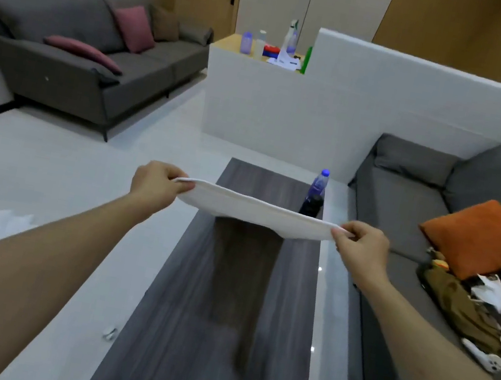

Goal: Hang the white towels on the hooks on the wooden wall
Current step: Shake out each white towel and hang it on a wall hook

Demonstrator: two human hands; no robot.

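Presently, both arms are extended forward above a dark wood-grain table [171,326]. A white towel [255,212] is held stretched between the two hands, in the air over the far half of the table, not touching it. The towel sags slightly at its middle and casts a dark shadow on the tabletop below.

Left hand [156,185]: fingers curled, pinching the towel's left end between thumb and fingers. Right hand [361,248]: fingers curled, pinching the towel's right end likewise. Both grips are closed on the cloth.

Beyond the towel, at the table's far right corner, stands a clear bottle [320,183] with a blue cap; a dark object just in front of it is partly hidden by the towel and cannot be identified.

To the right, a grey sofa [408,197] bears an orange cushion [485,238] and a heap of olive cloth and mixed items [468,315]. To the far left, a second grey couch [65,56] holds pink cushions [134,27]. A white partition [391,107] stands behind the table, with a ledge [231,42] carrying several bottles. Wooden wall panels [455,25] appear at the back; hooks cannot be made out.
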